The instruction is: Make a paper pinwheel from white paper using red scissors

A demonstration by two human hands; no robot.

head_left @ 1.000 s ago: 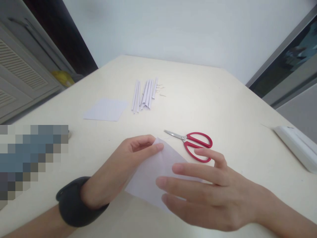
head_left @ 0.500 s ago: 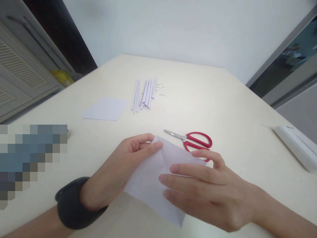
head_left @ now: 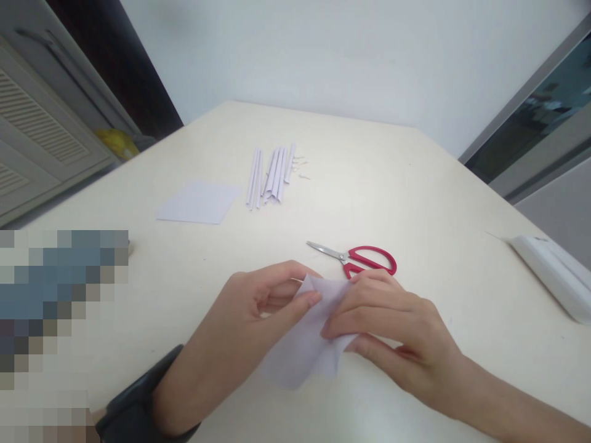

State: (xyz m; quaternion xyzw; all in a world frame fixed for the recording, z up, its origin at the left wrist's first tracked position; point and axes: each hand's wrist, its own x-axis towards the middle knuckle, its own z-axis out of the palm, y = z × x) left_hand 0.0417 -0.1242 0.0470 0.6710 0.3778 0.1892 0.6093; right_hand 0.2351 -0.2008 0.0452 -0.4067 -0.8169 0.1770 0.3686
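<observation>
A white sheet of paper [head_left: 305,354] is lifted and curled just above the cream table [head_left: 415,197], near its front edge. My left hand [head_left: 244,326] pinches the sheet's upper left edge between thumb and fingers; a black band sits on that wrist. My right hand [head_left: 392,326] grips the right side of the same sheet with curled fingers. Red-handled scissors [head_left: 364,261] lie shut on the table just behind my right hand.
A bundle of rolled white paper sticks [head_left: 270,174] lies at the table's middle back, with small scraps [head_left: 301,167] beside it. A flat white sheet [head_left: 198,203] lies to their left. A white oblong object [head_left: 551,271] sits at the right edge.
The sheet lay flat under my spread fingers; now both hands have closed on it, lifted it and bent it inward. My right hand moved left and curled.
</observation>
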